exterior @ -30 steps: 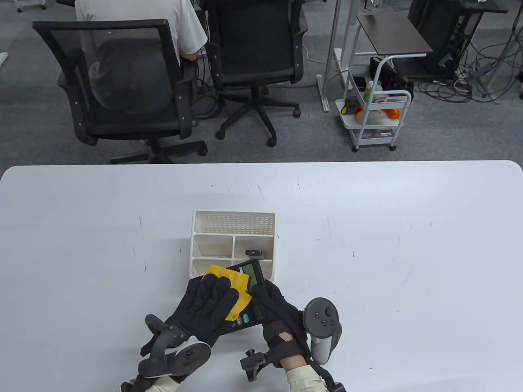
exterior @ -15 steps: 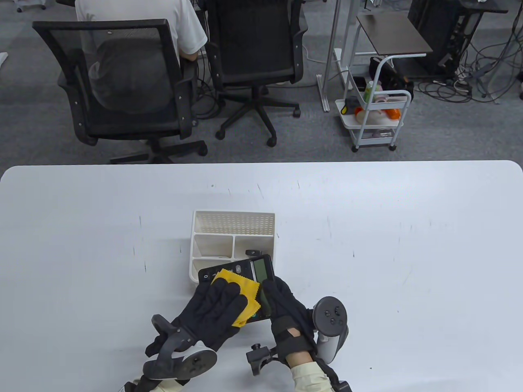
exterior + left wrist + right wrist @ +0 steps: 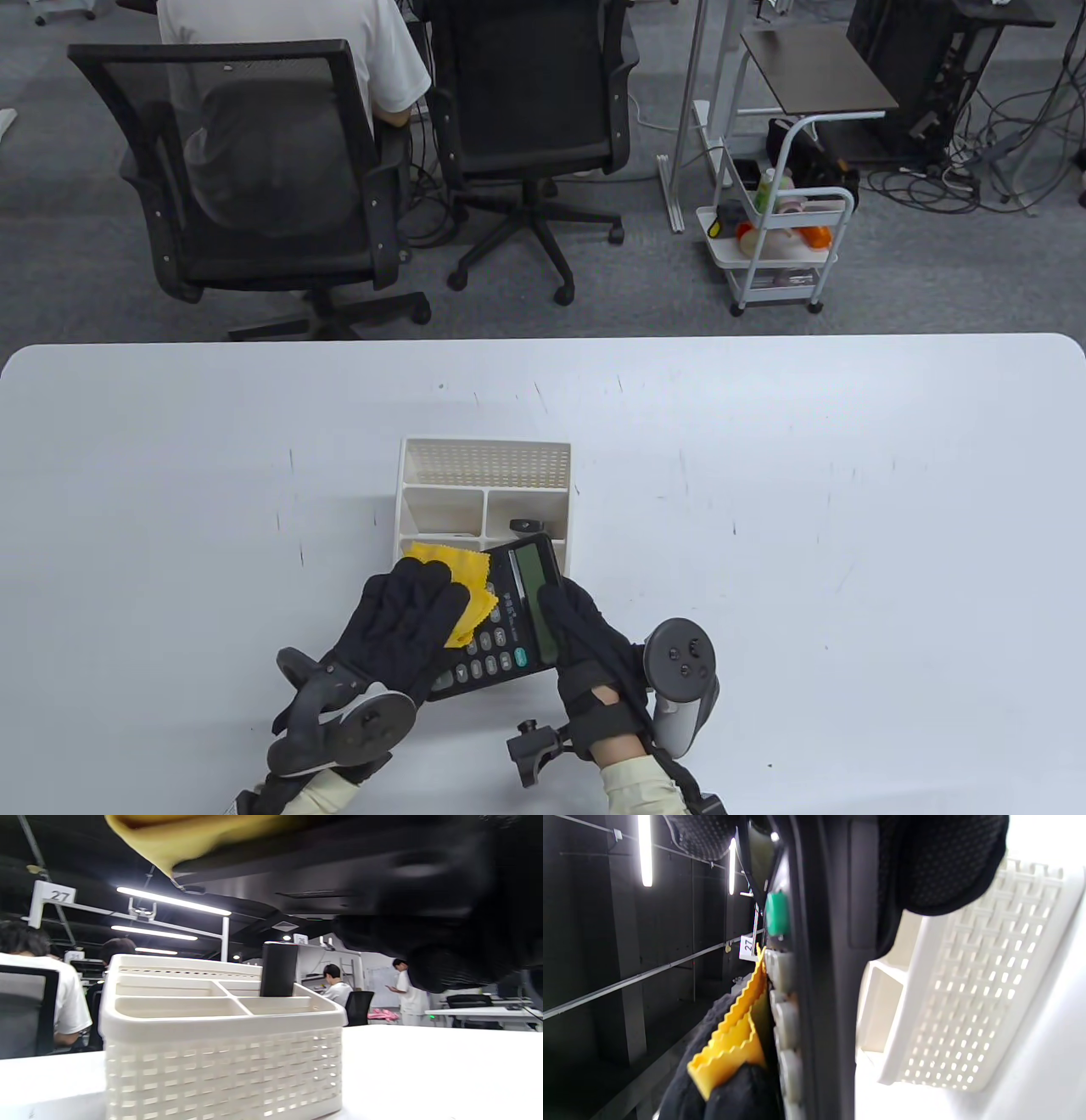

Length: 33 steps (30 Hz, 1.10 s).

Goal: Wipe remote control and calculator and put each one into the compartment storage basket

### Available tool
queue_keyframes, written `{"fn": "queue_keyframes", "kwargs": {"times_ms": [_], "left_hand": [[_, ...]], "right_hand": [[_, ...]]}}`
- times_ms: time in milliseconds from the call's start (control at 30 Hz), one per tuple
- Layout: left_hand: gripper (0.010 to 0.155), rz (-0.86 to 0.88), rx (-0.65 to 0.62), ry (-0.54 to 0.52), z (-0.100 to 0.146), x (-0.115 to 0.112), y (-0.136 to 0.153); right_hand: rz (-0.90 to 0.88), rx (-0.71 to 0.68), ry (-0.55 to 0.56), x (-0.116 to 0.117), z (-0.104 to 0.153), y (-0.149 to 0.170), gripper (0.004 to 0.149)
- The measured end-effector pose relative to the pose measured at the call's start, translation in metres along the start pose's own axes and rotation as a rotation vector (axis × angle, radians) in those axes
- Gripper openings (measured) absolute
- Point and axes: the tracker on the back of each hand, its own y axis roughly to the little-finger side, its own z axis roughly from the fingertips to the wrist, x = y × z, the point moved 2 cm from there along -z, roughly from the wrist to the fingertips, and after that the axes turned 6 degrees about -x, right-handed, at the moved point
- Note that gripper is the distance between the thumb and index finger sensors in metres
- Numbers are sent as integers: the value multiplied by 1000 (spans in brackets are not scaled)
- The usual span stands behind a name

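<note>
My right hand [image 3: 567,613] grips the black calculator [image 3: 509,615] by its right edge and holds it tilted just in front of the white compartment basket [image 3: 407,501]. My left hand [image 3: 407,620] presses a yellow cloth [image 3: 454,577] onto the calculator's left side with flat fingers. In the right wrist view the cloth [image 3: 734,1043] lies against the keys beside a green key [image 3: 776,914], with my fingertips [image 3: 937,857] round the calculator's edge. The black remote control [image 3: 278,969] stands upright in a middle compartment of the basket [image 3: 220,1065], on the right in the table view.
The white table [image 3: 848,509] stretches wide on both sides of the basket. Beyond its far edge stand two black office chairs [image 3: 254,170], one with a seated person, and a small white cart [image 3: 780,246].
My left hand and the cloth have slid left and toward the calculator's far-left corner, uncovering the keys and display. The calculator has shifted slightly in my right hand.
</note>
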Motion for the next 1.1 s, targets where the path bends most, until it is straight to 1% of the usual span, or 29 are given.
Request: {"fn": "queue_keyframes", "kwargs": {"times_ms": [300,367,433,500,567,633,733,833,900,1000,1100], "left_hand": [[54,-66,-180,-15,-4,-6,-43],[53,-75,-197,-16,-5,-7,-46],[53,-79,-194,-23,-5,-6,-44],[53,-66,-170,-40,-5,-4,-38],[53,-61,-118,-36,-4,-3,-27],[53,-39,-70,-31,-3,-2,-16],[53,59,46,-32,0,-1,3],[53,149,138,-52,4,1,17],[53,139,146,-62,5,2,20],[53,100,86,-66,4,2,13],[53,124,54,-57,1,1,3]], "right_hand": [[-63,21,141,-20,-1,4,61],[-80,35,148,-22,-1,6,61],[-79,41,129,-22,-2,6,62],[-69,35,130,-21,-2,5,62],[-36,20,80,-17,-3,1,61],[-5,5,55,-13,-4,0,61],[5,3,26,-8,-3,-1,61],[-7,3,28,-8,-2,-1,61],[-31,5,49,-11,-3,-1,61],[-62,18,88,-17,-2,2,61],[-100,35,141,-23,-2,4,62]]}}
